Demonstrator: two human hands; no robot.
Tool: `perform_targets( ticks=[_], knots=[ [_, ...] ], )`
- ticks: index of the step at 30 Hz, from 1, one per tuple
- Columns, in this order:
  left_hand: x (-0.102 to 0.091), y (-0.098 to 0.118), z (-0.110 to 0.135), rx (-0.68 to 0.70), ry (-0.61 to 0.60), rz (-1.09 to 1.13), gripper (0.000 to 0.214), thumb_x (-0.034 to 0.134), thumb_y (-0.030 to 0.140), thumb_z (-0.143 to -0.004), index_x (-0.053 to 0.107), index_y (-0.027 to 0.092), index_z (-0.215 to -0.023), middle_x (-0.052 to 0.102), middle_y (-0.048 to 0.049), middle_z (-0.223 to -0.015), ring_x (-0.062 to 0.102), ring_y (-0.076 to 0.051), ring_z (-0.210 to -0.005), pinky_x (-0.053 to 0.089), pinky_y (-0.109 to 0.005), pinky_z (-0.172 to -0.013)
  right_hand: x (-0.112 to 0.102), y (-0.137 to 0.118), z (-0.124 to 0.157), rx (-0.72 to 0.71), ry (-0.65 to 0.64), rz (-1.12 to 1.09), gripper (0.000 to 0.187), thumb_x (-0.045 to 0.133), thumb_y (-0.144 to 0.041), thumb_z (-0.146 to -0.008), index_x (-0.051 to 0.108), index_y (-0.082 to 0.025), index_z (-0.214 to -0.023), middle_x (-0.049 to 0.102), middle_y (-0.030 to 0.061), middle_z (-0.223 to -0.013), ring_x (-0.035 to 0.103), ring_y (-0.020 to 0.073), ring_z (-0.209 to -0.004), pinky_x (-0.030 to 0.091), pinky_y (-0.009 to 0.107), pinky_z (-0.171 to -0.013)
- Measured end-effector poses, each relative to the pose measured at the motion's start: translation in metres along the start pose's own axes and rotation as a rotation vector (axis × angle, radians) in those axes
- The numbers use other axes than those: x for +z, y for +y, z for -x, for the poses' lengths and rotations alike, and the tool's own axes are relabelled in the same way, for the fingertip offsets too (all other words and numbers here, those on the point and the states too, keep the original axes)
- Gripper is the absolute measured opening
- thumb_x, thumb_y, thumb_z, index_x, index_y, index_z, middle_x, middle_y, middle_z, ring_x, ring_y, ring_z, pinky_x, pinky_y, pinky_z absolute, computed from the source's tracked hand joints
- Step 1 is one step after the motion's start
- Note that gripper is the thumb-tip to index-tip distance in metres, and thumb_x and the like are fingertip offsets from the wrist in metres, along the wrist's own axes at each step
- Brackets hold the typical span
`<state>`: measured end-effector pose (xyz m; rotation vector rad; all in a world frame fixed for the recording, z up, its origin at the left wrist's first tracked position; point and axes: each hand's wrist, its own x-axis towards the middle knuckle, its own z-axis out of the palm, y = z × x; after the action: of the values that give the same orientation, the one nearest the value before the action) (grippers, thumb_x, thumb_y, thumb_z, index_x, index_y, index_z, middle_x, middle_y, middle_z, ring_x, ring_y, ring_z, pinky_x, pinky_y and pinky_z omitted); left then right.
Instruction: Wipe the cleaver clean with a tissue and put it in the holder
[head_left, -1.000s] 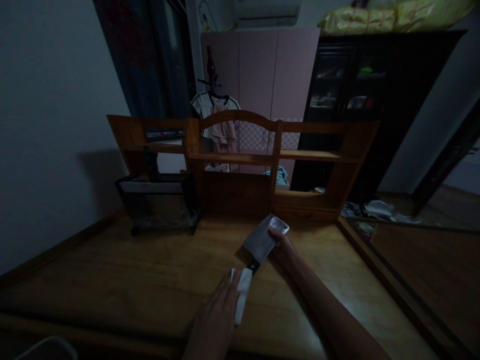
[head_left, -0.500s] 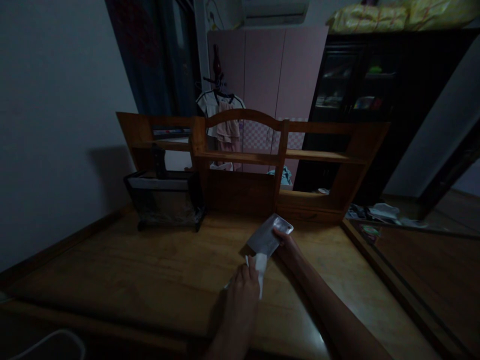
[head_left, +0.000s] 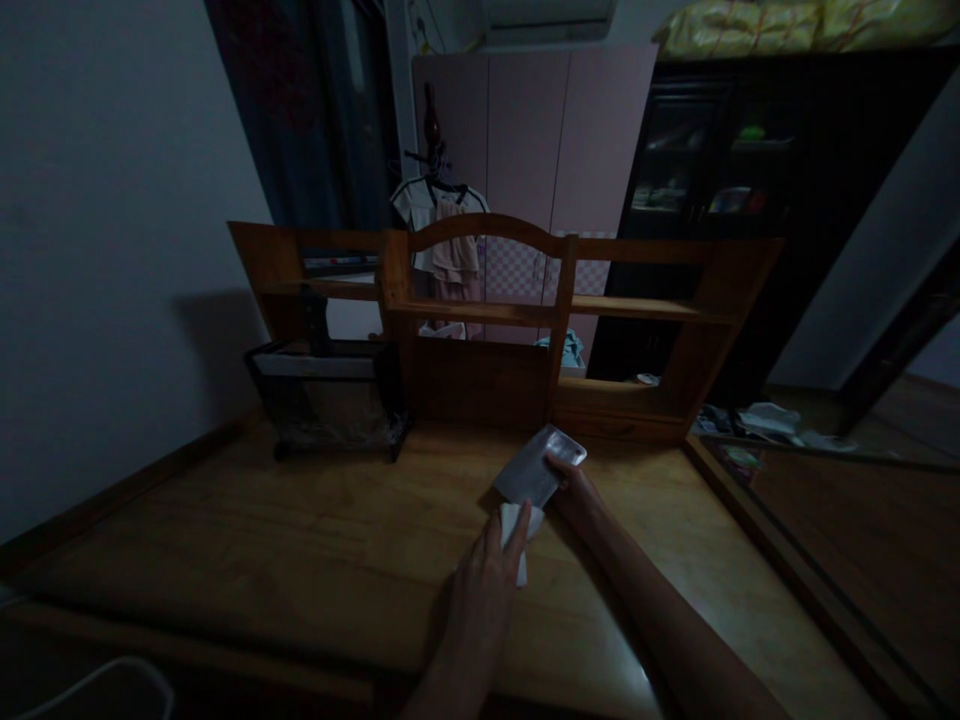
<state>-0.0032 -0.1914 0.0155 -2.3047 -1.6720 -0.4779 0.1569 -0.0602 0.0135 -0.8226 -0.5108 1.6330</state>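
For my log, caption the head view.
Left hand holds white cloth or tissue against the cleaver; right hand grips its blade.

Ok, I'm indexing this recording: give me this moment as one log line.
left hand: holding white wipe over cleaver's lower end | right hand: gripping cleaver's far end | below: wooden desktop | behind: wooden shelves

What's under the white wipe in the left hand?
The cleaver blade reaches the white wipe; whatever continues beneath, any handle included, is covered by it and the left hand.
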Motion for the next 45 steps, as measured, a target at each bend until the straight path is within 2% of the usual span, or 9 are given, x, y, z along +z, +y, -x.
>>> perform_targets(
  ticks=[7, 12, 17, 21, 24, 27, 35, 41, 45],
  knots=[
    [0.006, -0.001, -0.002, -0.017, 0.032, 0.055, 0.051, 0.041, 0.007, -0.089, 0.037, 0.015, -0.14, 0.057, -0.016, -0.124, 0.063, -0.019, -0.098, 0.053, -0.026, -0.078, -0.003, 0.001, -0.002, -0.02, -0.008, 0.022, 0.012, 0.065, -0.02, -0.076, 0.064, -0.016, -0.088, 0.072, 0.0053, -0.076, 0.068, 0.0193, -0.067, 0.055, 0.032, -0.071],
    [0.007, -0.003, 0.0, -0.026, 0.017, 0.044, 0.05, 0.037, 0.006, -0.09, 0.038, 0.015, -0.139, 0.057, -0.0149, -0.124, 0.064, -0.018, -0.097, 0.053, -0.026, -0.077, -0.006, 0.003, -0.006, -0.005, -0.009, 0.028, 0.015, 0.066, -0.022, -0.075, 0.063, -0.016, -0.089, 0.071, 0.0049, -0.073, 0.067, 0.019, -0.063, 0.055, 0.031, -0.068],
    [0.011, -0.006, 0.006, -0.059, 0.055, 0.012, 0.044, 0.038, 0.017, -0.094, 0.04, 0.018, -0.138, 0.056, -0.015, -0.126, 0.063, -0.02, -0.099, 0.053, -0.026, -0.078, -0.004, 0.002, -0.005, -0.01, -0.001, 0.016, 0.013, 0.066, -0.02, -0.075, 0.064, -0.016, -0.088, 0.072, 0.0046, -0.074, 0.068, 0.0186, -0.065, 0.055, 0.031, -0.07],
    [0.006, -0.008, 0.009, -0.08, 0.126, 0.008, 0.047, 0.043, 0.021, -0.093, 0.038, 0.023, -0.14, 0.039, -0.0147, -0.143, 0.052, -0.025, -0.118, 0.051, -0.034, -0.088, 0.0, 0.0, -0.001, -0.02, 0.01, 0.012, 0.012, 0.065, -0.018, -0.075, 0.065, -0.016, -0.087, 0.072, 0.0053, -0.077, 0.068, 0.0192, -0.067, 0.055, 0.031, -0.071],
    [-0.003, -0.009, 0.009, -0.024, 0.155, 0.016, 0.051, 0.044, 0.013, -0.09, 0.038, 0.023, -0.14, 0.025, -0.0121, -0.151, 0.035, -0.028, -0.133, 0.043, -0.042, -0.1, 0.002, 0.0, 0.0, -0.023, 0.022, 0.006, 0.011, 0.065, -0.017, -0.075, 0.065, -0.015, -0.086, 0.073, 0.005, -0.077, 0.068, 0.0188, -0.068, 0.055, 0.03, -0.071],
    [-0.004, -0.011, 0.009, 0.061, 0.145, 0.026, 0.057, 0.04, 0.002, -0.086, 0.037, 0.021, -0.14, 0.03, -0.0097, -0.149, 0.026, -0.025, -0.137, 0.037, -0.043, -0.106, 0.001, 0.0, -0.002, -0.042, 0.009, -0.004, 0.011, 0.066, -0.017, -0.075, 0.065, -0.015, -0.086, 0.073, 0.0047, -0.077, 0.068, 0.0179, -0.069, 0.055, 0.029, -0.073],
    [0.021, -0.008, 0.007, 0.069, 0.083, 0.096, 0.063, 0.033, -0.006, -0.08, 0.033, 0.01, -0.141, 0.035, -0.0145, -0.145, 0.034, -0.021, -0.134, 0.037, -0.037, -0.107, -0.005, 0.004, -0.007, -0.024, -0.036, -0.005, 0.013, 0.067, -0.02, -0.074, 0.066, -0.016, -0.086, 0.073, 0.0042, -0.079, 0.069, 0.0187, -0.07, 0.055, 0.031, -0.075],
    [0.011, -0.005, 0.003, -0.027, 0.005, 0.153, 0.058, 0.035, -0.004, -0.083, 0.039, 0.014, -0.138, 0.042, -0.0127, -0.141, 0.05, -0.018, -0.122, 0.047, -0.029, -0.097, -0.003, 0.002, -0.005, -0.024, -0.031, 0.008, 0.01, 0.068, -0.02, -0.074, 0.067, -0.017, -0.083, 0.073, 0.0038, -0.078, 0.068, 0.0184, -0.07, 0.055, 0.031, -0.074],
    [0.005, -0.009, 0.006, -0.078, -0.011, 0.21, 0.04, 0.039, 0.014, -0.093, 0.047, 0.018, -0.132, 0.051, -0.0109, -0.134, 0.057, -0.02, -0.114, 0.051, -0.032, -0.091, -0.001, 0.0, -0.002, 0.001, -0.022, 0.003, 0.011, 0.067, -0.02, -0.074, 0.066, -0.016, -0.085, 0.073, 0.0044, -0.077, 0.068, 0.0192, -0.068, 0.056, 0.032, -0.072]
  ],
)
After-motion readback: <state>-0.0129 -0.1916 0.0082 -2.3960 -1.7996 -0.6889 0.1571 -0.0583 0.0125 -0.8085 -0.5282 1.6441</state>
